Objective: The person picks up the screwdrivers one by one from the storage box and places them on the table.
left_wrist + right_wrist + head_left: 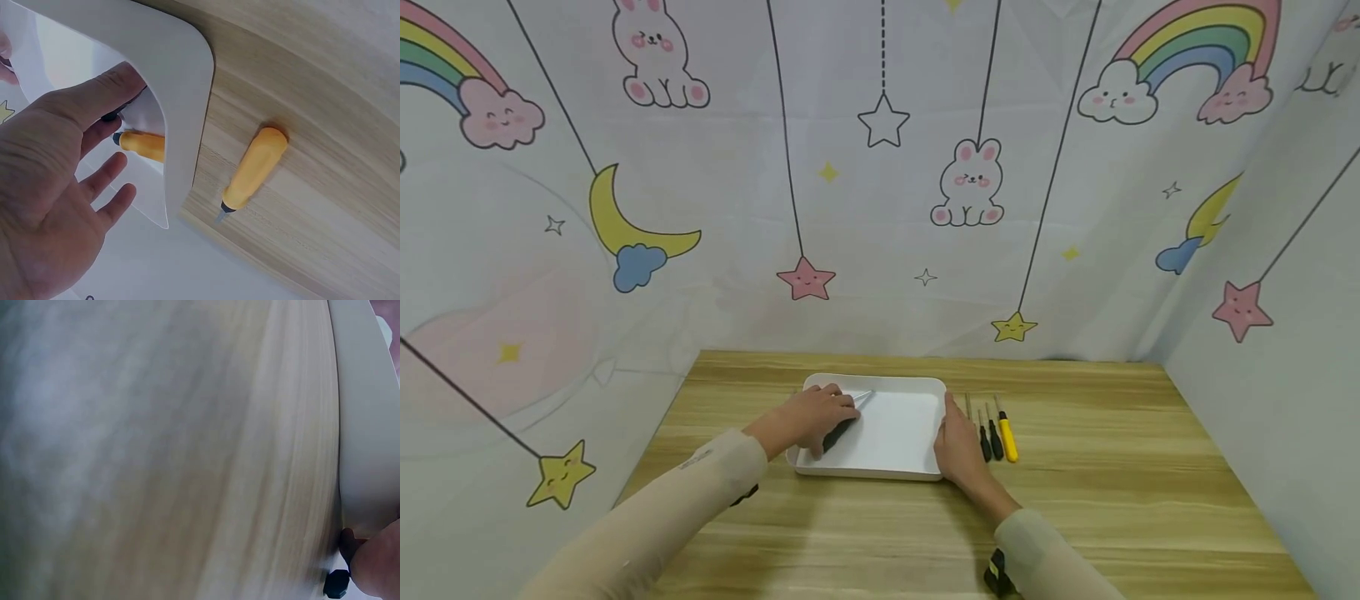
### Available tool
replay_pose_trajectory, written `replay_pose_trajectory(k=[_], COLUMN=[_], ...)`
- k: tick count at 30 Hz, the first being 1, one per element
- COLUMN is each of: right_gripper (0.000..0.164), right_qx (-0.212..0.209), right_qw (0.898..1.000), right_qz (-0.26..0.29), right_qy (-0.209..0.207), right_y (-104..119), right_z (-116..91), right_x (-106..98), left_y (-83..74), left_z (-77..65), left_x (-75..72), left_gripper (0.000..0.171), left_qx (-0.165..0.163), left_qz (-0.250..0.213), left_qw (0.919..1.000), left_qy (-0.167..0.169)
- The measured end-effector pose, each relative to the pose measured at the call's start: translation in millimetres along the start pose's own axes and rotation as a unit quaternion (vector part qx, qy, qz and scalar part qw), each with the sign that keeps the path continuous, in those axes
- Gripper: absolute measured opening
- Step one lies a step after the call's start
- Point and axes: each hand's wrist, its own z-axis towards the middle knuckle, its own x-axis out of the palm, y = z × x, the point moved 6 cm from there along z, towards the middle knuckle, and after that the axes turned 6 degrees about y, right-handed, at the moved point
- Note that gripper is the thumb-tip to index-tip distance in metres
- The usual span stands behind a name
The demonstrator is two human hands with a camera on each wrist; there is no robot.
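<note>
A white rectangular tray sits on the wooden table. My left hand reaches over its left side and pinches a black-handled screwdriver; the pale shaft points toward the tray's back. Thumb and index close on the black handle in the left wrist view, the other fingers spread loosely. Beyond them, a yellow-handled screwdriver shows inside the tray, partly covered by its wall. My right hand holds the tray's right side, fingers along the outer wall; its thumb is hard to make out.
Right of the tray, several screwdrivers lie side by side, among them a yellow-handled one and a black-handled one. Another yellow-handled screwdriver lies on the table outside the tray's left wall. A patterned curtain hangs behind the table.
</note>
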Motion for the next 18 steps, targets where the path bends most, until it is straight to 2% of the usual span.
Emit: replay_pose_trajectory(k=[12,18], right_gripper=[0.049,0.049], right_qx=[-0.011,-0.007], right_qw=[1.000,1.000], right_qz=[-0.003,-0.005], right_qy=[-0.010,-0.010], right_y=[1,0], right_z=[-1,-1], right_x=[1,1], left_y=[-1.8,0.8], left_z=[-5.6,-10.5], left_x=[-5.7,-10.9], left_gripper=[0.097,0.098], left_qx=[0.008,0.012], left_qz=[0.012,-0.014], left_qw=[0.9995,0.9987], left_qy=[-0.026,-0.048])
